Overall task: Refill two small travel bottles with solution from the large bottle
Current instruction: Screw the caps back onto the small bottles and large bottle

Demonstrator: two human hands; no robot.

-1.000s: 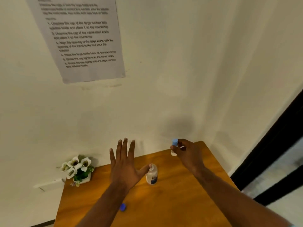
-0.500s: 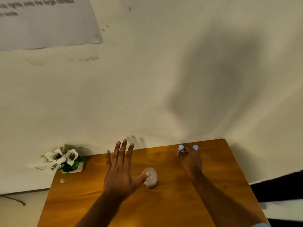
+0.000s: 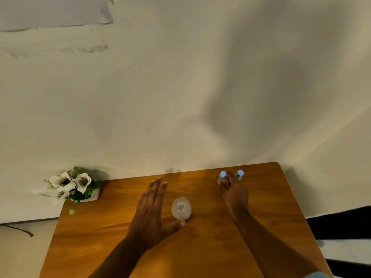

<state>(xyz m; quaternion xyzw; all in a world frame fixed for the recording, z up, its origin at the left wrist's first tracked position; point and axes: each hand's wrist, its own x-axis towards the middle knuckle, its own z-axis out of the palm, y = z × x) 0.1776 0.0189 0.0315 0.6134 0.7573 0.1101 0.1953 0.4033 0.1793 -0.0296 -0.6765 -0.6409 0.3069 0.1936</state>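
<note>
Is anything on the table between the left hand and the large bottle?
Nothing visible. The left hand is open beside the large bottle, thumb near its base, with only bare table between them. The two small travel bottles stand apart, by the right hand.

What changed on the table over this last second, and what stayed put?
The right hand brought the travel bottle it held in the air down beside the second travel bottle at the table's far edge; whether it still grips is unclear. The camera tilted down. The left hand stayed flat and open beside the uncapped large bottle, which did not move.
</note>
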